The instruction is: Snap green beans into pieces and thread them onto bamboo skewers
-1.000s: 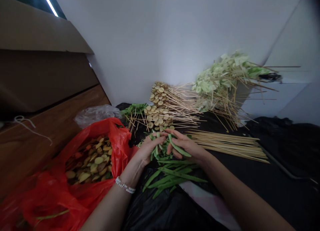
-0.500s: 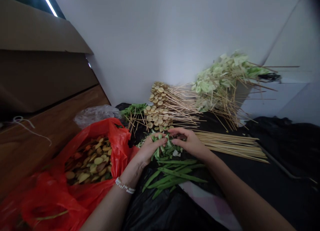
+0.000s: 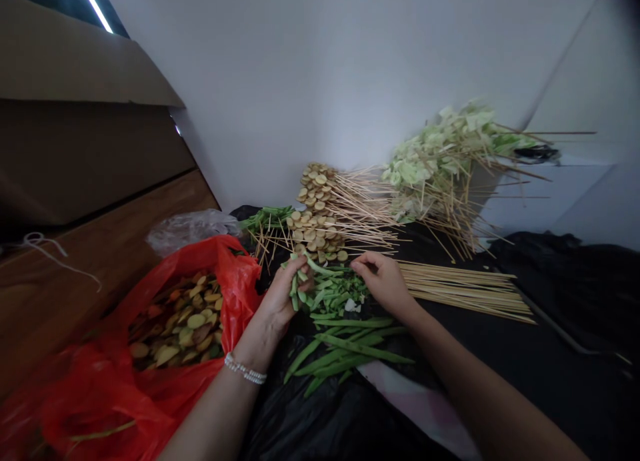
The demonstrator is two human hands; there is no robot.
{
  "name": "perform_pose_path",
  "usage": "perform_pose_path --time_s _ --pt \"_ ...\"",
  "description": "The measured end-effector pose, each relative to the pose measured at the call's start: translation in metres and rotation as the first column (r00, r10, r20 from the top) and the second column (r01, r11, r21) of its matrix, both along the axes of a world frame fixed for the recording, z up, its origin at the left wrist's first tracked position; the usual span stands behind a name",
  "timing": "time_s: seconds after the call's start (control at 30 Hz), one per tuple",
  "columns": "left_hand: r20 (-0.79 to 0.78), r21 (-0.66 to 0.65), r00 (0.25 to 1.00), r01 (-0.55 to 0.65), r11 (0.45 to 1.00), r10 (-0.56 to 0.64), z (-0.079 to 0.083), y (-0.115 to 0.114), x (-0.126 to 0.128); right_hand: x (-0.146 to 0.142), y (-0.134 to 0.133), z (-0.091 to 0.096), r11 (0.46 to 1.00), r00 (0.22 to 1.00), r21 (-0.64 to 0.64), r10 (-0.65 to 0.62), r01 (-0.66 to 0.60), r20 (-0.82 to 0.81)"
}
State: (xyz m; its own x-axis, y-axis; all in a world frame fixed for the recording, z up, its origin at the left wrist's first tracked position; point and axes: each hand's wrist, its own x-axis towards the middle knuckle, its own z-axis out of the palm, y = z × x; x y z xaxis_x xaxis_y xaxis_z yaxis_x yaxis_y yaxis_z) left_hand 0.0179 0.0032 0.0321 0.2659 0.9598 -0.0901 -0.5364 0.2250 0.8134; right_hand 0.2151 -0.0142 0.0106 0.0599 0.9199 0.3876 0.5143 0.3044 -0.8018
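My left hand (image 3: 283, 291) is closed on several short green bean pieces (image 3: 295, 289), whose pale ends stick out past the thumb. A longer green strip (image 3: 325, 270) reaches from these toward my right hand (image 3: 383, 281). The right thumb and fingers are pinched together just right of the strip's end; whatever lies between them is too small to make out. Below and between both hands lies a heap of cut green beans (image 3: 336, 294). Nearer to me, whole flat green beans (image 3: 345, 351) rest on black plastic (image 3: 305, 424).
A red plastic bag (image 3: 240, 274) holding potato slices (image 3: 185, 318) is at left. Bare bamboo skewers (image 3: 470, 294) lie at right. Skewered potato slices (image 3: 315, 228), skewered cabbage (image 3: 425, 154) and bundled green beans (image 3: 270, 218) stand against the white wall (image 3: 300, 81).
My hands have moved apart: the left went left and lifted its bean pieces off the heap, while the right shifted slightly right and closed into a pinch.
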Motion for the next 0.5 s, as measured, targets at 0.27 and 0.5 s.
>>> perform_pose_path --time_s 0.27,0.5 --pt "0.172 -0.099 0.981 0.112 0.989 -0.094 -0.007 0.003 0.002 -0.006 -0.006 0.002 0.970 0.967 0.178 0.126 -0.167 0.221" --pt "-0.236 0.066 0.964 -0.111 0.992 0.124 -0.016 0.001 0.009 -0.009 -0.010 0.000 0.952 0.833 0.080 0.215 -0.295 0.510"
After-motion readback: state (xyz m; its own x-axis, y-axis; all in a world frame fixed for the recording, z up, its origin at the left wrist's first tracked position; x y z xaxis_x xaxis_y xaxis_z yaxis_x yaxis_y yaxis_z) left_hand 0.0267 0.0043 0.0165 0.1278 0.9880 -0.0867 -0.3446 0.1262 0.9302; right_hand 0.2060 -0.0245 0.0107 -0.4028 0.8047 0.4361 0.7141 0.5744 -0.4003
